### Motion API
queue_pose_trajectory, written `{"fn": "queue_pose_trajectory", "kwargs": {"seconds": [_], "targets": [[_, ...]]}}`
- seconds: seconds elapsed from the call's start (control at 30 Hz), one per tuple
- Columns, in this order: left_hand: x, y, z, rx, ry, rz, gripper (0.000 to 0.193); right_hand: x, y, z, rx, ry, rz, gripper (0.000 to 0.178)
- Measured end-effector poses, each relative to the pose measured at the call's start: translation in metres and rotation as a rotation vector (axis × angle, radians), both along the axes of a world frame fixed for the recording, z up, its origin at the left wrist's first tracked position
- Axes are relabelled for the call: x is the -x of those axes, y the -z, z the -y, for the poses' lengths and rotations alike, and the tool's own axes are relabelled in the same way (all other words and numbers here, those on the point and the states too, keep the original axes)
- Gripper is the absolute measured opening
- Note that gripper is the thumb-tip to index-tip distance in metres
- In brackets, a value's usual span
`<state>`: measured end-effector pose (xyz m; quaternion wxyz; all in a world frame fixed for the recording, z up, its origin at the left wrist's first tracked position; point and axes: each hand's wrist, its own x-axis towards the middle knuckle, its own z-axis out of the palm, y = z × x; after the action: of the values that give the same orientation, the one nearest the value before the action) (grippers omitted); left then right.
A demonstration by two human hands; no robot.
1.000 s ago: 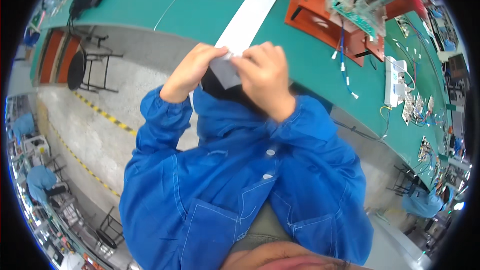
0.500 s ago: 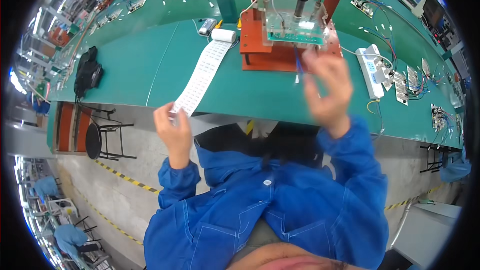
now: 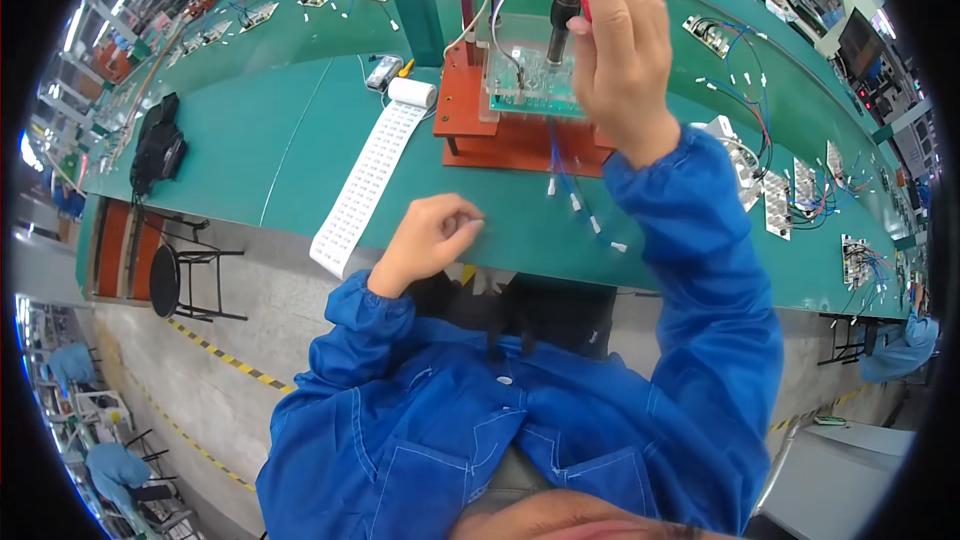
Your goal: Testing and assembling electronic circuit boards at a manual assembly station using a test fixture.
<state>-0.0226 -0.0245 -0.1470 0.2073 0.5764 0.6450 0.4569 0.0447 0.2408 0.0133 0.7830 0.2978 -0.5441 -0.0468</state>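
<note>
My right hand is wrapped round the red lever handle of a test fixture. The fixture has an orange-red base and a clear plate with a green circuit board beneath it. Blue wires with white connectors hang from its front onto the table. Over the table's near edge, my left hand has its fingers curled in; whether something small is between them cannot be made out. To its left lies a strip of printed white labels, unrolled from a label roll.
A black bundle lies on the green table at left. Wired circuit boards and a white power strip are at right. A grey post stands behind the label roll. A black stool stands below left.
My right hand has risen from the fixture's front to its red handle and closed on it. My left hand has left the label strip's end, moving right and curling. The view has shifted slightly.
</note>
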Motion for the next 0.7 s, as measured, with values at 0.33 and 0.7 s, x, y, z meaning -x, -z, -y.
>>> {"fn": "queue_pose_trajectory", "kwargs": {"seconds": [0.33, 0.7], "targets": [[-0.004, 0.0, -0.006, 0.002, -0.012, 0.029, 0.01, -0.028, -0.12, -0.01, 1.055, 0.033, 0.744, 0.047], [-0.001, 0.005, 0.0, -0.145, 0.037, 0.018, 0.006, -0.1, 0.089, 0.04, 0.05, 0.691, 0.771, 0.039]]}}
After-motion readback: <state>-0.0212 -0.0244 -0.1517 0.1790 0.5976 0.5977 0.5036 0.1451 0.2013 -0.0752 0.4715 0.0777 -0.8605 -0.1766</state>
